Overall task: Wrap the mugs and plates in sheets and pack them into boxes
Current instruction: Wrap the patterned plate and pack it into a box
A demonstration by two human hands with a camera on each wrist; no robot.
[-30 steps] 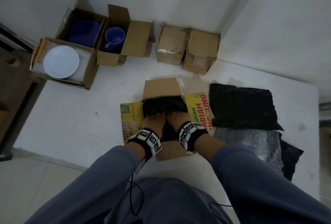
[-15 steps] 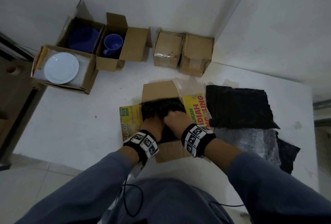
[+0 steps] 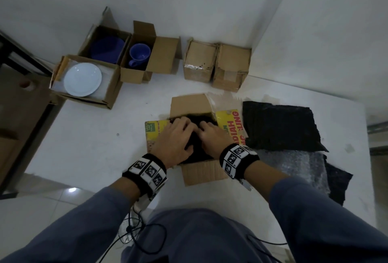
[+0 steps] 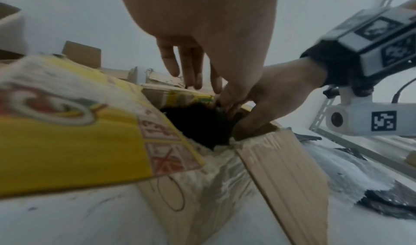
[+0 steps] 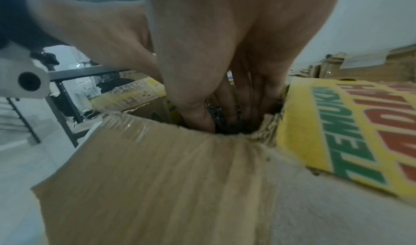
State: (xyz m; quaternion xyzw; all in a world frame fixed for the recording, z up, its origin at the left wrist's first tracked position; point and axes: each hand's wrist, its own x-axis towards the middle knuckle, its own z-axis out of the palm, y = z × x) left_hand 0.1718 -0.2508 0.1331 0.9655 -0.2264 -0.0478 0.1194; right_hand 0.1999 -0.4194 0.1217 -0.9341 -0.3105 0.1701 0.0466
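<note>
An open cardboard box (image 3: 203, 173) with yellow printed flaps stands on the white floor in front of me. Inside it lies a bundle wrapped in a black sheet (image 3: 196, 145); what is wrapped is hidden. My left hand (image 3: 176, 136) lies over the bundle's left side with straight fingers (image 4: 186, 67). My right hand (image 3: 212, 136) is beside it, with its fingers (image 5: 227, 95) reaching down into the box against the black sheet (image 5: 227, 127). The two hands almost touch over the box opening (image 4: 198, 124).
At the back left, open boxes hold a blue mug (image 3: 139, 53), a blue plate (image 3: 107, 49) and a white plate (image 3: 82, 79). Two closed boxes (image 3: 199, 61) stand by the wall. Black sheets (image 3: 279, 126) and bubble wrap (image 3: 294, 164) lie right of the box.
Both hands have slid forward over the black bundle, and their fingers now show on top of it. The bundle sits lower between the flaps.
</note>
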